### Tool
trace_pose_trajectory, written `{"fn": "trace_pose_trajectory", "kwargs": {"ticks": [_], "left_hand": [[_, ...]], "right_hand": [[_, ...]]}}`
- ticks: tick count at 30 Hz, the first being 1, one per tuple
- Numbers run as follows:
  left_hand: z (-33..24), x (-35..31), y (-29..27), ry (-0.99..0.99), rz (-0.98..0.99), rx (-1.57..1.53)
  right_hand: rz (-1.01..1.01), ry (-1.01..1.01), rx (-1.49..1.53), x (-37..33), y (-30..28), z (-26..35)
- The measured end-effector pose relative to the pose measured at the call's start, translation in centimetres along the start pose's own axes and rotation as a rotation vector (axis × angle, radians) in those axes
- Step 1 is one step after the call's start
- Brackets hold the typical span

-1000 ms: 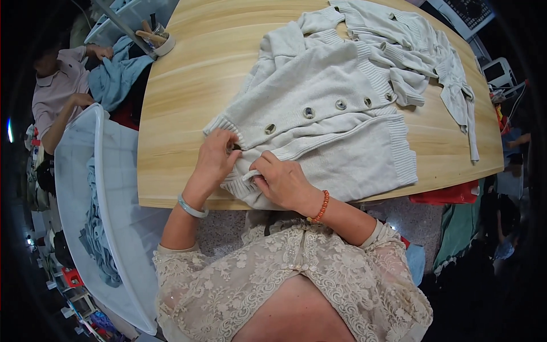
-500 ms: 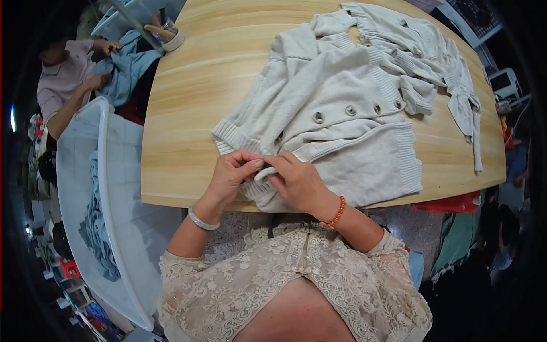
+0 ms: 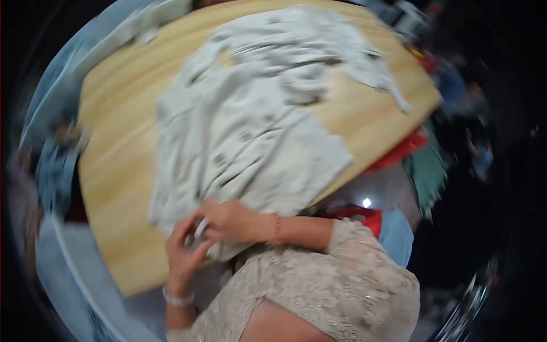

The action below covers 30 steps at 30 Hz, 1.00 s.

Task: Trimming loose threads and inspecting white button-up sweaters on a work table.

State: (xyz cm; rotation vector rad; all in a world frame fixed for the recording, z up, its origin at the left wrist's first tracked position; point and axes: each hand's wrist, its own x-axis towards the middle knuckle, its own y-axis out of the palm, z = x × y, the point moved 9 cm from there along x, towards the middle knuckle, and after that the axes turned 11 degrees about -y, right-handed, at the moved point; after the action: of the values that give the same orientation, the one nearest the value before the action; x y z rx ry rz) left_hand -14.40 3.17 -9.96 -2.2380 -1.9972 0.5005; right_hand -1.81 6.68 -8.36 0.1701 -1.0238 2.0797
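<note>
A cream knitted cardigan (image 3: 228, 125) with a row of dark round buttons lies across the wooden table (image 3: 122, 171), its lower corner at the near edge. My right hand (image 3: 236, 221), with an orange bead bracelet, is closed at that corner, fingers bent over the knit. Just left of it, my left hand (image 3: 183, 251), wearing a pale bangle, curves its thumb and index finger round the same corner with a gap between them. A small light fold of the edge shows between the two hands. Motion blur hides the fingertips and any small thing in them.
Another cream knit garment (image 3: 307, 25) lies at the far side. A white bin (image 3: 74, 268) stands left of the table, near blue-grey cloth (image 3: 57, 171) by a blurred co-worker. Red cloth (image 3: 399, 151) and green cloth (image 3: 427, 171) hang at the right edge.
The whole view has turned and shifted, so table and cardigan now sit slanted and further left. Both hands remain at the cardigan's lower corner; the left thumb and index finger have spread apart.
</note>
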Motion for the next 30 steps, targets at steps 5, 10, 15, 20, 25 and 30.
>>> {"fn": "trace_pose_trajectory", "kwargs": {"ticks": [5,10,15,20,25,30], "left_hand": [[0.7,-1.7,-1.5,0.018,-0.042,-0.088],[2.1,-0.6,-0.9,0.017,0.004,-0.082],[2.2,-1.8,-2.3,0.057,-0.138,0.019],[1.5,-1.8,-2.0,-0.124,-0.184,-0.041],[2.6,-1.4,-2.6,-0.158,-0.146,-0.054],[3.4,-0.9,-2.2,-0.208,-0.054,-0.080]], "right_hand": [[0.058,-0.037,0.093,1.2,1.1,1.0],[0.067,0.012,0.083,0.3,0.1,1.1],[0.058,-0.026,0.164,0.9,1.7,1.0],[-0.001,-0.026,0.155,0.0,1.4,0.3],[-0.005,0.011,0.152,0.0,1.3,0.5],[0.054,0.036,0.095,-0.2,1.1,0.5]]}}
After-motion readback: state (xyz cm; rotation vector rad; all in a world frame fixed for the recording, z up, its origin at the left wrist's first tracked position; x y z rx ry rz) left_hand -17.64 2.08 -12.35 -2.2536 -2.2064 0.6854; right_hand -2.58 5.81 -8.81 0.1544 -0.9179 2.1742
